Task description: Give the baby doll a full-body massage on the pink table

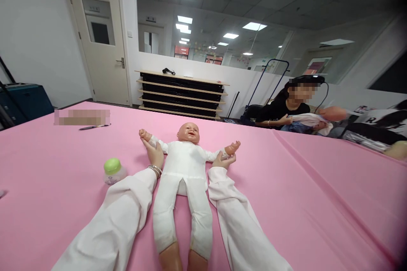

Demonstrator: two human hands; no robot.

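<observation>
A: What lies in front of the person?
B: A baby doll [186,161] in a white fabric suit, face up on a pink cloth [286,203]. Its head points away from the wearer; its legs run toward the camera, feet cut off by the lower edge.

A: And the hands?
B: The left hand [155,153], with bracelets [154,170] at the wrist, grasps the doll's forearm on that side. The right hand [223,161] grasps the other forearm, cupping it from below. Some fingers are hidden under the arms. The doll's arms are spread out to both sides.

A: Anything nearby?
B: A jar with a green lid [113,171] stands upright just beside the left sleeve [127,203]. Farther off lies a pen [93,127].

A: Who else is there?
B: Beyond the cloth, toward the right, a person in a black top [276,112] has a hand on some light-coloured fabric [305,120].
</observation>
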